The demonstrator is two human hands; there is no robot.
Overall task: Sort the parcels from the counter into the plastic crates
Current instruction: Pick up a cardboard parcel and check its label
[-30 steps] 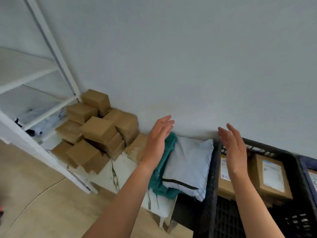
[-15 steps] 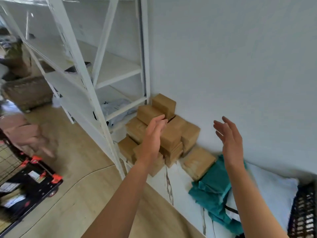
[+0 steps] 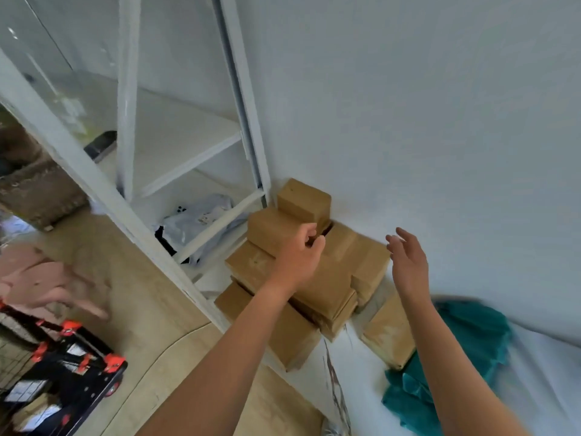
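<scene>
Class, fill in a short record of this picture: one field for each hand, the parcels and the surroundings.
Cardboard boxes: piled on white counter, against the wall
Left hand: fingers curled over the pile; contact unclear
Right hand: open, fingers spread, in air beside the pile
Teal bag: on the counter, right of the pile
Shelf rack: white, left of the pile

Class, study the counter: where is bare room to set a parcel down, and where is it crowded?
Free: the counter strip by its front edge, bordered by the box stack, the flat parcel and the teal bag; also the upper shelf board. Crowded: the corner against the wall, and the lower shelf with grey bags.
</scene>
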